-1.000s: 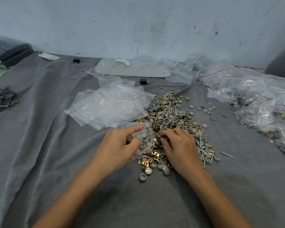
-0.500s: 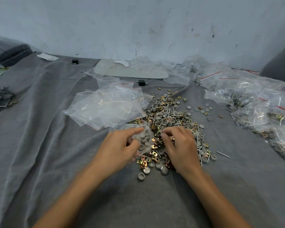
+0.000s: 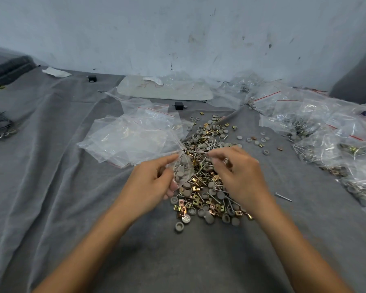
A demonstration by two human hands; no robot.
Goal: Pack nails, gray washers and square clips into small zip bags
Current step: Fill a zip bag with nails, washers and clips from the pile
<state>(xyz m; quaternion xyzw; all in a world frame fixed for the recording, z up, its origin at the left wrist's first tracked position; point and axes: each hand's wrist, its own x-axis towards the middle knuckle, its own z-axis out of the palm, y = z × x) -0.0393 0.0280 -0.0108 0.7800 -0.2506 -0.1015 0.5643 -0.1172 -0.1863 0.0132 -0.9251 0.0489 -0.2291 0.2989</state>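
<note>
Left fingers [image 3: 167,160] pinch a small zip bag [image 3: 189,166], part-filled with gray washers [image 3: 180,173], just over the near-left edge of the parts heap [image 3: 207,187].
The left hand [image 3: 151,182] nips the bag's upper edge between thumb and forefinger, with the other fingers curled beneath it. Just beside it hovers the right hand [image 3: 239,174], its fingers curled and forefinger and thumb drawn together; whether they hold anything I cannot tell. Below lies the heap of washers, brassy square clips [image 3: 195,203] and nails [image 3: 201,167] on the cloth-covered desk [image 3: 51,187]. Empty zip bags [image 3: 131,138] sit behind the left hand, and filled bags [image 3: 325,132] crowd the far right. A loose nail [image 3: 283,197] lies near the heap's right side.
</note>
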